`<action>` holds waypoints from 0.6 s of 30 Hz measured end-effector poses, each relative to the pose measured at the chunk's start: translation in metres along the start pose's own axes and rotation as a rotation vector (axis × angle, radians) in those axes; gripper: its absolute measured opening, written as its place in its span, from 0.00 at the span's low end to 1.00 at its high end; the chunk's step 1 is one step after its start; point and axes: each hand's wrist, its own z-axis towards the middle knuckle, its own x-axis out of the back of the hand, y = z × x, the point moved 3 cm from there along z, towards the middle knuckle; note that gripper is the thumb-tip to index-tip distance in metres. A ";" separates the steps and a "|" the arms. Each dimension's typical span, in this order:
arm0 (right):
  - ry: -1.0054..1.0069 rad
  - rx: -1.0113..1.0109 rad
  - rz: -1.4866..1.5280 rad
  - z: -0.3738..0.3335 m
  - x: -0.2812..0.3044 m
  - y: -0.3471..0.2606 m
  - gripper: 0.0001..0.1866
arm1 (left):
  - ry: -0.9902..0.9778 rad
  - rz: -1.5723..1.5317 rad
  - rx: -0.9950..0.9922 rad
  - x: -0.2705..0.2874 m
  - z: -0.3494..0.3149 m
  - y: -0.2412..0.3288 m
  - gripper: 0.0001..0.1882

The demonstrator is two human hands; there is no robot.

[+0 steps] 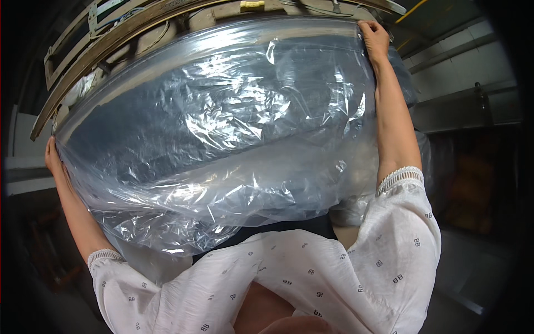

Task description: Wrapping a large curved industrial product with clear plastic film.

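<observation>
A wide sheet of clear plastic film (239,111) stretches across the view between my two hands. My right hand (375,40) pinches its far right corner, fingers closed on the edge. At the far left, my left hand (54,156) is at the opposite corner, its fingers closed round the film's edge. The far edge runs nearly taut from hand to hand, just in front of a wooden beam. Nearer me the film hangs in crinkled, shiny folds against my body. Dark surface shows through it.
A long wooden beam (111,67) with a slatted frame (69,39) behind it borders the far side. A small yellow block (252,6) sits at the top. Thin cables lie along the beam. Grey metal machinery (453,114) stands at the right, more bagged plastic beside my right arm.
</observation>
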 end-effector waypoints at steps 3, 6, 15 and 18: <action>0.080 0.108 -0.302 0.013 0.017 -0.005 0.22 | -0.004 -0.152 0.203 0.032 0.052 0.054 0.18; 0.095 0.034 -0.337 0.008 0.017 0.000 0.25 | 0.030 -0.030 0.090 0.036 0.037 0.055 0.17; 0.136 -0.030 -0.321 0.010 0.017 -0.010 0.24 | 0.698 1.403 -1.859 0.044 0.051 0.009 0.13; 0.132 -0.029 -0.305 0.019 0.023 0.003 0.25 | 0.576 1.365 -1.974 0.044 0.072 -0.037 0.12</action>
